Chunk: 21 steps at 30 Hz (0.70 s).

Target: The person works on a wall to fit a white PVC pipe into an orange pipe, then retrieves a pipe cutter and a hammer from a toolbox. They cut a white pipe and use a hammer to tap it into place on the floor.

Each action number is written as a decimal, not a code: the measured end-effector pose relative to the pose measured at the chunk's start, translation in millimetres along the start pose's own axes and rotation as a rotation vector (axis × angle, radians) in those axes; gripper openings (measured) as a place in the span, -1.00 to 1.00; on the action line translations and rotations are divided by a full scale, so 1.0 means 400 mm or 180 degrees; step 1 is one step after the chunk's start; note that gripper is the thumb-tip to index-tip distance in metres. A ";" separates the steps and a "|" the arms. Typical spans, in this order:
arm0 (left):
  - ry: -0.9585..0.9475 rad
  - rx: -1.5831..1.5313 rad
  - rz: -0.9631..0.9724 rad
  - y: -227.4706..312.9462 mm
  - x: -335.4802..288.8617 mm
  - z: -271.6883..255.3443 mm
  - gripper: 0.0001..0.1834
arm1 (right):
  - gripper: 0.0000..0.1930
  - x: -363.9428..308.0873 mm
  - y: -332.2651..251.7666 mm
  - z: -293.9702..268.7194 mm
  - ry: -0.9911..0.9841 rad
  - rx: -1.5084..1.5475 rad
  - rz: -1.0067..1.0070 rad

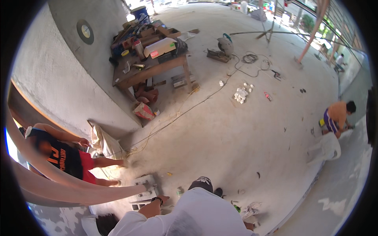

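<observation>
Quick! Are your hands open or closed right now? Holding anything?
Left hand: near a grey block; too small to tell if open or closed.
Right hand: out of sight, so can't tell.

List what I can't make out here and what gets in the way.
All in the head view:
Left hand: grip unclear, too small and blurred.
Right hand: apparently hidden by the white shirt or cut off by the lower edge.
Crouching co-worker: the work in front is too small to tell.
Heap on the wooden table: lower items hidden beneath upper ones.
Dark object at far right: cut off by the black rim.
</observation>
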<state>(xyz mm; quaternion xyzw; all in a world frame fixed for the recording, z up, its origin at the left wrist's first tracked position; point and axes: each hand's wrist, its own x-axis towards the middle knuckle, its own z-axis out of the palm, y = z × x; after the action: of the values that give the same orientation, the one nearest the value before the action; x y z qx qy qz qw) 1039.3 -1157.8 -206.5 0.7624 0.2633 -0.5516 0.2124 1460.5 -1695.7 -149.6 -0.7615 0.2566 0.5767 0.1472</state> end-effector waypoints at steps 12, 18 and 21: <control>0.0718 -0.2350 -0.0386 0.090 0.182 -0.532 -0.55 | -0.59 -0.269 -1.462 -0.425 0.1990 -0.3920 -0.3005; 0.0853 -0.0924 -0.0097 -0.178 0.282 -1.058 -0.71 | -0.79 -0.283 -2.060 -0.160 -0.0430 0.1070 -0.3434; 0.1950 -0.3379 -0.0604 -0.211 0.234 -1.388 -0.59 | -0.83 -0.332 -2.241 -0.021 -0.0249 0.0759 -0.4096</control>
<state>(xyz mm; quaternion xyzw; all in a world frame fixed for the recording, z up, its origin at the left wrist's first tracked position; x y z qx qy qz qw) 1414.1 -735.9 -131.1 0.6498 0.6174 -0.1180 0.4274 1943.0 -931.3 -84.9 -0.7199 -0.1936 0.3683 0.5555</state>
